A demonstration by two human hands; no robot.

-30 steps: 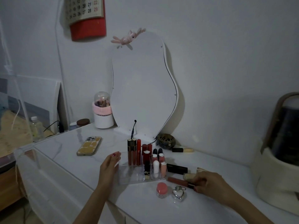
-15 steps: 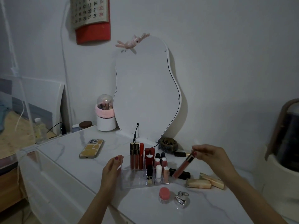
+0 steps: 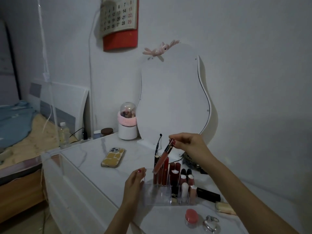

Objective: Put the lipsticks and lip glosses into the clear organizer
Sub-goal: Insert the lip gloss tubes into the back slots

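The clear organizer stands on the white marble dresser top and holds several upright lipsticks and lip glosses in its back and right slots. My right hand pinches the cap of a pink lip gloss tube, which hangs tilted with its lower end over the organizer's back left corner. My left hand rests flat against the organizer's left wall. A black lipstick and a cream-gold tube lie on the dresser to the organizer's right.
A phone in a yellow case lies left of the organizer. A curvy mirror and a white jar with a pink band stand at the back. A small pink-lidded pot and a silver heart keyring sit at the front.
My right hand picked the pink lip gloss up off the dresser, lifted it and carried it left over the organizer's back left corner. My left hand stayed on the organizer.
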